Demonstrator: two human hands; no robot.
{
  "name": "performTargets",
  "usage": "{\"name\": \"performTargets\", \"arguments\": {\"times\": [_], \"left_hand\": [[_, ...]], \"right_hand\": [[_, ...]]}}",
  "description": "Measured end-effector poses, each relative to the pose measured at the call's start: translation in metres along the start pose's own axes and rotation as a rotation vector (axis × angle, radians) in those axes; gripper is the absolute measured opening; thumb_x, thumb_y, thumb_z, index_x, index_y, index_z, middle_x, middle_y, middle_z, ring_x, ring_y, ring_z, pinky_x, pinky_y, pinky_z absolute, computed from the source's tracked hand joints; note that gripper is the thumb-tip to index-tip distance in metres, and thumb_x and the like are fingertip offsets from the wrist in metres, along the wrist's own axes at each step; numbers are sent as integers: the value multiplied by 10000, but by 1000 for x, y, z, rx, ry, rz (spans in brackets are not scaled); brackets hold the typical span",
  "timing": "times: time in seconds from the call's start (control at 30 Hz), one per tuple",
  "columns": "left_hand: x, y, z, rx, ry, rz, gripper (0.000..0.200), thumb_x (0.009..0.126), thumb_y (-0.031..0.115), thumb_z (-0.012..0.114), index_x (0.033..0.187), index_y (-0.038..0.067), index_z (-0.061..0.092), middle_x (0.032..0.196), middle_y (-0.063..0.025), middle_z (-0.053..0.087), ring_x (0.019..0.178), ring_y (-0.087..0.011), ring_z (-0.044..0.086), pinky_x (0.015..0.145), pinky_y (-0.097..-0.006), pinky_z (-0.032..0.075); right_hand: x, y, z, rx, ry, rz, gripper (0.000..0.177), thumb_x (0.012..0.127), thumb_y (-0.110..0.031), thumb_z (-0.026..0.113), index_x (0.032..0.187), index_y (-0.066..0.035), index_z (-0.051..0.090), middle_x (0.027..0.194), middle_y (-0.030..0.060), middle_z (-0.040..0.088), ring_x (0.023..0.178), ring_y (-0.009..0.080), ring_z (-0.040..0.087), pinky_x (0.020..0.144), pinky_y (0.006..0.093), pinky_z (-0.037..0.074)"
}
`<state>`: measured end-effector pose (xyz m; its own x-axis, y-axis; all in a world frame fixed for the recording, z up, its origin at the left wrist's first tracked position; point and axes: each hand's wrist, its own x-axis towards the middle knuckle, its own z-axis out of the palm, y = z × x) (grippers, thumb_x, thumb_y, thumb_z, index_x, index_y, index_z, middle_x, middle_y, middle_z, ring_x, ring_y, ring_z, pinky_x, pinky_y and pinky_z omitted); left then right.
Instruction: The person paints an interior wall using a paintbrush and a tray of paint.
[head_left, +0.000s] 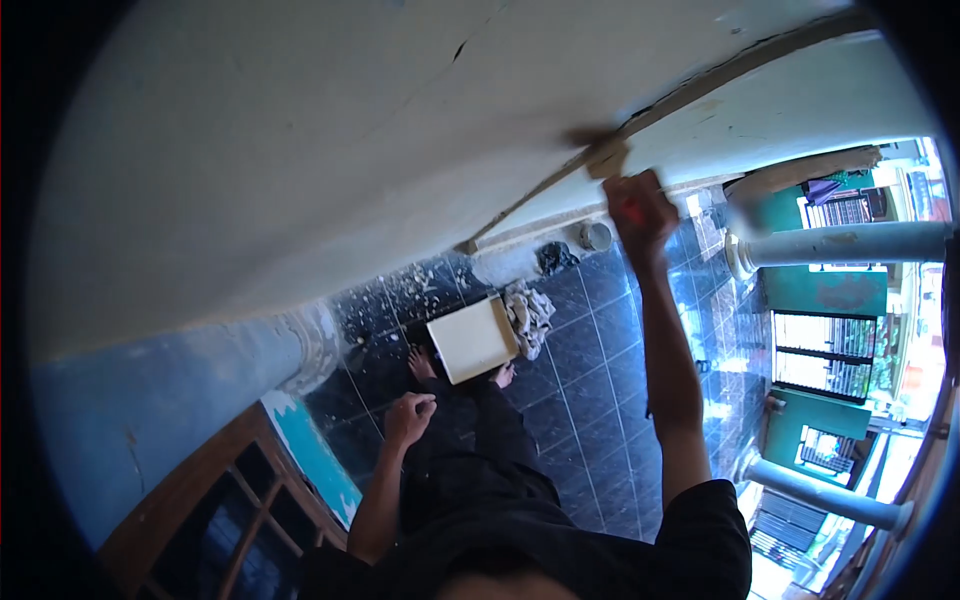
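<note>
My right hand (pixel 642 212), raised at the end of a stretched arm, is closed around a flat tan tool (pixel 607 158) with a touch of red by the fingers. The tool is smeared by motion, so I cannot tell its exact kind. Its far end overlaps the raised trim strip (pixel 555 180) on the pale wall (pixel 330 150). My left hand (pixel 408 418) hangs low in front of my body, fingers curled in and nothing showing in them. Past it, on the floor near my feet, lies a shallow cream tray (pixel 472 340).
A crumpled cloth (pixel 528 318) lies against the tray. Pale flakes (pixel 412 282) litter the dark tiled floor (pixel 590 400) along the wall. A black plastic bag (pixel 556 258) and a grey round container (pixel 595 236) stand by the wall base. A column (pixel 190 375) and wooden-framed door (pixel 215 500) are at left.
</note>
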<state>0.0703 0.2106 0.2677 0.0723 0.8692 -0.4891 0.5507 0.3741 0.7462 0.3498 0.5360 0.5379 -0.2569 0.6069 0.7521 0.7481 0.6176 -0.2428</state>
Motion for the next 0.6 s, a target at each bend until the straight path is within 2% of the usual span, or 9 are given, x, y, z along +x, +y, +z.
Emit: {"name": "performTargets", "arguments": {"times": [0.07, 0.1, 0.13, 0.2, 0.3, 0.33, 0.37, 0.43, 0.6], "left_hand": [[-4, 1, 4, -8, -13, -11, 246, 858, 316, 653, 1018, 147, 733, 1007, -105, 693, 974, -308, 657, 841, -420, 519], [-4, 1, 6, -8, 1, -2, 246, 860, 314, 651, 1018, 144, 733, 1014, -104, 692, 976, -308, 656, 843, -420, 518], [-3, 2, 9, -9, 22, 8, 246, 862, 312, 649, 1019, 140, 732, 1020, -104, 692, 979, -309, 655, 845, -419, 518], [-6, 2, 13, -9, 33, 25, 245, 864, 302, 647, 1020, 133, 731, 1036, -102, 691, 983, -309, 655, 849, -418, 517], [-7, 0, 13, -30, -3, 1, 249, 862, 298, 649, 1022, 126, 731, 1038, -98, 693, 990, -309, 653, 853, -417, 517], [-7, 1, 13, -18, -13, -15, 250, 859, 301, 651, 1023, 130, 731, 1036, -96, 694, 994, -308, 652, 854, -418, 517], [-8, 2, 12, -6, -22, -34, 252, 857, 304, 652, 1024, 133, 731, 1034, -94, 694, 998, -308, 651, 856, -418, 516], [-8, 4, 7, -2, -3, -20, 253, 856, 308, 652, 1023, 137, 732, 1035, -94, 695, 997, -307, 652, 856, -419, 516], [-5, 5, 0, 30, 0, -27, 251, 854, 315, 650, 1023, 149, 733, 1040, -100, 696, 992, -310, 655, 853, -418, 517]], "right_hand": [[38, -11, -29, -205, 50, -178, 229, 668, 60, 762, 689, -91, 592, 663, 26, 586, 534, 130, 599, 447, 283, 459], [47, -17, -42, -302, 79, -419, 252, 663, 77, 770, 669, -86, 577, 692, 15, 609, 565, 115, 626, 425, 254, 467], [38, 0, -54, -601, 69, -443, 262, 679, 93, 765, 652, -69, 561, 740, 39, 621, 592, 111, 640, 414, 242, 467], [61, -18, -56, -509, 396, -609, 262, 707, 99, 750, 636, -47, 544, 801, 86, 639, 588, 112, 635, 398, 232, 450], [-6, 31, -30, -384, -33, -417, 179, 724, 81, 706, 700, -62, 601, 755, 40, 603, 540, 101, 590, 408, 227, 456], [-10, 8, -13, -40, -70, -347, 120, 742, 25, 712, 740, -67, 635, 746, 22, 599, 537, 98, 580, 425, 259, 474], [-31, 21, 2, -25, -211, -404, 112, 720, -10, 728, 751, -67, 637, 755, 21, 598, 548, 102, 589, 422, 263, 473], [-69, 19, 26, -60, -312, -158, 156, 707, 31, 689, 725, -96, 600, 757, 39, 574, 528, 174, 588, 427, 305, 475], [-21, 14, 8, -144, -120, -170, 210, 691, 52, 721, 690, -102, 578, 688, 15, 555, 479, 131, 551, 410, 316, 444]]}}
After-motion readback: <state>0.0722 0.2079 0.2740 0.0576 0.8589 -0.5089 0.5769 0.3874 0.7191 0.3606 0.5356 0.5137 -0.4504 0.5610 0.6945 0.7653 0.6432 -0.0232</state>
